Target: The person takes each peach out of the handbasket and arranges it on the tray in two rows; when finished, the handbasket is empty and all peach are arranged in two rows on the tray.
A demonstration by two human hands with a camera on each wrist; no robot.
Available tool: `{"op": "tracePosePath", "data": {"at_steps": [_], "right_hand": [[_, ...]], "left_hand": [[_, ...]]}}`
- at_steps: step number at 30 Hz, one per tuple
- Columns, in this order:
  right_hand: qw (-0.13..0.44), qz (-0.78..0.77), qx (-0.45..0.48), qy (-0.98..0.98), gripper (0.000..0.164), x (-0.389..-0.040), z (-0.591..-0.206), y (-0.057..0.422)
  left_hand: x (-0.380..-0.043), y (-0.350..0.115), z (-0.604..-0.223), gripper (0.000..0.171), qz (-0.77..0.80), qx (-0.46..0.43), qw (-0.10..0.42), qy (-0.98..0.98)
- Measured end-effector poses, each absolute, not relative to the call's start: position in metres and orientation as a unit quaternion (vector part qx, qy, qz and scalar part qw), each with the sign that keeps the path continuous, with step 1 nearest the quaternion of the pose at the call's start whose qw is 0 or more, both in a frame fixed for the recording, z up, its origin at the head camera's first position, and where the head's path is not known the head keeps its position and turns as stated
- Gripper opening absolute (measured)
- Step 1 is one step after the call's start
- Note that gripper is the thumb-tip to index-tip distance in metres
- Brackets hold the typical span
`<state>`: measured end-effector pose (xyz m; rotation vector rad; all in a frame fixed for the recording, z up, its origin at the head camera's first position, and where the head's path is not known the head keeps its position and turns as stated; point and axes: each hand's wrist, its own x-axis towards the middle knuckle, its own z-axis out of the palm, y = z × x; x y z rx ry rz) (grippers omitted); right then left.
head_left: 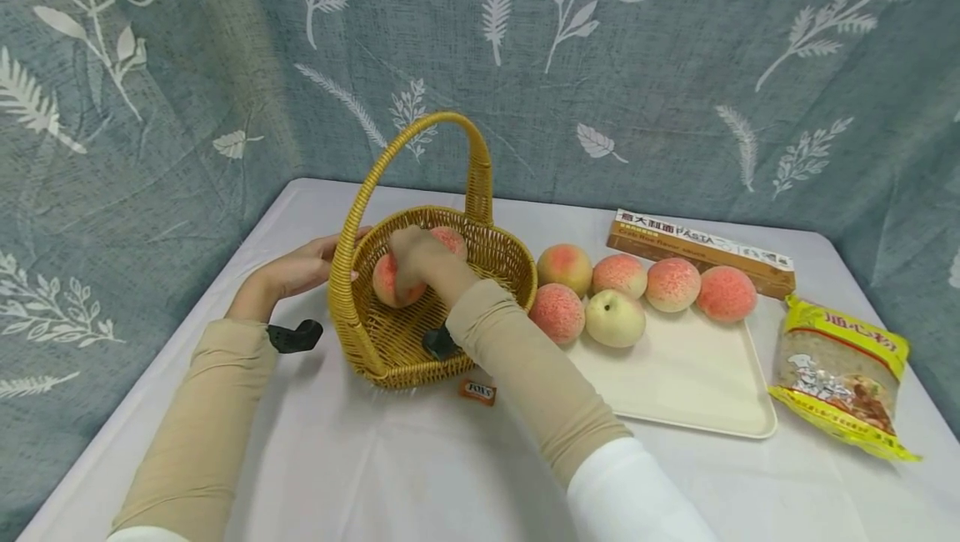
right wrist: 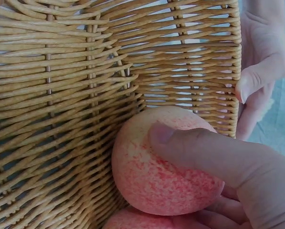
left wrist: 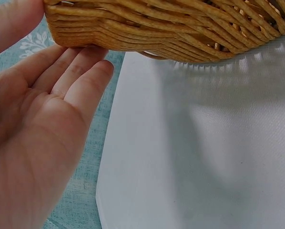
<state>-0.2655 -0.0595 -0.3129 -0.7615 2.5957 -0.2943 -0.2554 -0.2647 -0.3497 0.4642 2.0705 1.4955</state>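
A golden wicker basket [head_left: 401,375] with a tall arched handle [head_left: 478,179] stands on the white-covered table. My right hand [head_left: 423,257] reaches down inside it and grips a pink and yellow peach [right wrist: 147,186], thumb on top and fingers beneath. Another peach [head_left: 452,240] lies beside that one in the basket, partly covered by the hand. At the basket's left side is my left hand [left wrist: 37,119], palm up, its nearly straight fingers touching the outer weave. Its thumb [right wrist: 259,78] lies against the basket's edge in the right wrist view.
Right of the basket, a cream tray [head_left: 697,392] bears several peaches [head_left: 673,284] and a pale yellow-green fruit [head_left: 615,318]. Behind it lies a pasta box [head_left: 701,250], with a yellow noodle bag [head_left: 843,375] farther right. A small orange-brown packet [head_left: 477,392] is before the basket.
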Motion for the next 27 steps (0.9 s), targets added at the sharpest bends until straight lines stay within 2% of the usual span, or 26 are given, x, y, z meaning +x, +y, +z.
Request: {"op": "tracePosePath", "data": {"at_steps": [3,9,14,27], "right_hand": [[0.197,-0.12,-0.276,0.933,0.037,-0.267,-0.312,-0.057],[0.188,-0.224,-0.266,0.919,0.063,-0.266,-0.303,-0.045],[0.183,-0.325,-0.286,0.883,0.063,-0.265,-0.294,-0.031],[0.141,-0.369,-0.315,0.863,0.072,-0.251,-0.276,0.01]], "left_hand": [[-0.256,-0.265,-0.35,0.083,0.555,0.171,0.272,0.767],[-0.256,-0.265,-0.349,0.082,0.557,0.177,0.274,0.764],[-0.255,-0.265,-0.347,0.082,0.559,0.185,0.275,0.76],[-0.256,-0.265,-0.349,0.08,0.559,0.188,0.272,0.76]]}}
